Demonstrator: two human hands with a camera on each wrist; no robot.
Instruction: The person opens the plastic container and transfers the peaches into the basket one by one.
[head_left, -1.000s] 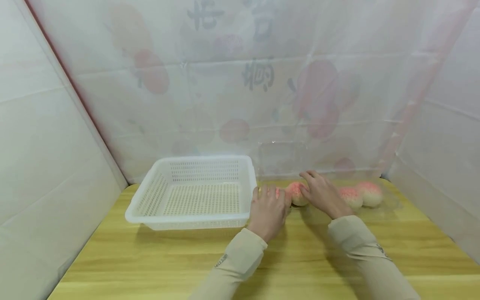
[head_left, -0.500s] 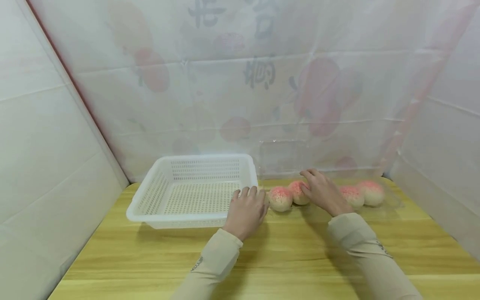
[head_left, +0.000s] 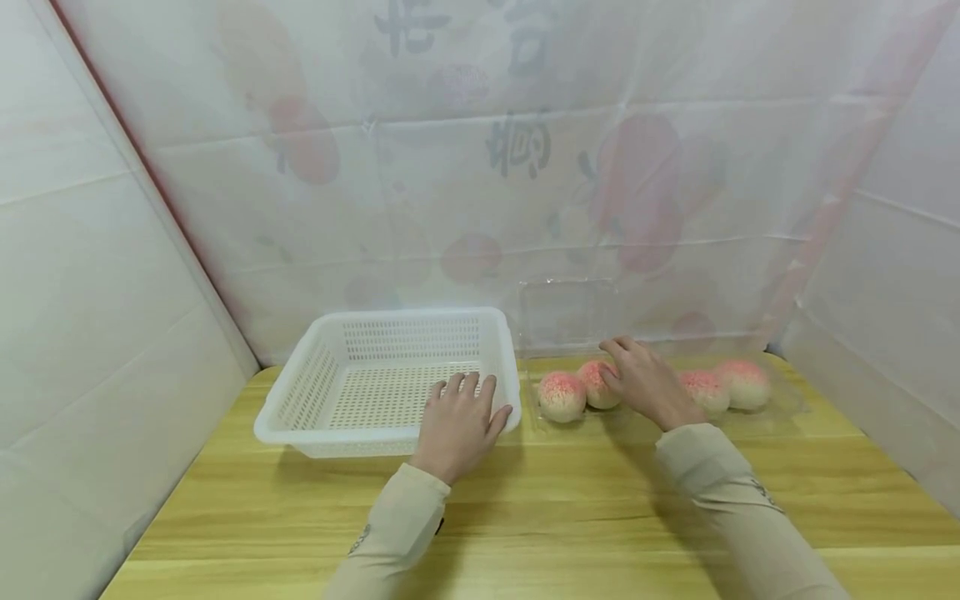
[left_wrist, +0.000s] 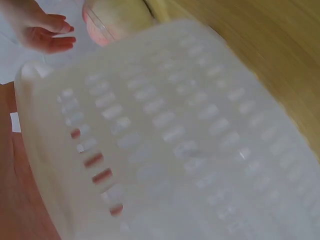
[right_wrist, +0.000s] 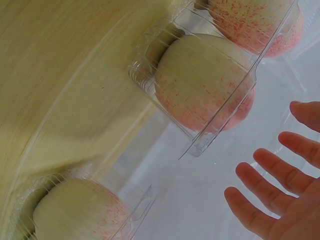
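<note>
A: Nearest the front edge of the wooden table (head_left: 570,508), what do the two sleeves lead to?

B: The left hand (head_left: 457,425) rests on the near rim of the white basket (head_left: 352,367), fingers straight and slightly spread over the rim at its near right corner; nothing is gripped. The left wrist view shows only the basket's perforated wall (left_wrist: 190,140) close up, blurred.

A: And the right hand (head_left: 648,383)?

B: It lies farther back, over the clear plastic clamshell tray (head_left: 780,408), fingers extended and relaxed. Its fingertips touch the second peach (head_left: 596,385) from the left, or rest just beside it; the head view cannot settle which. In the right wrist view the fingers (right_wrist: 265,190) are spread and hold nothing, with peaches seated in their moulded cups (right_wrist: 205,90).

A: How does the fruit lie relative to the hands?

B: Four peaches stand in a row whose long axis runs left to right, parallel to the table's far edge. The leftmost peach (head_left: 561,397) sits just right of the basket's right wall, between the two hands. The two at the right end (head_left: 723,387) lie beyond the right wrist, toward the far right corner. The right hand is plainly nearer the row; the left is nearer the basket.

A: Behind them?

B: The tray's raised transparent lid (head_left: 566,312), then the draped translucent sheet (head_left: 480,167).
</note>
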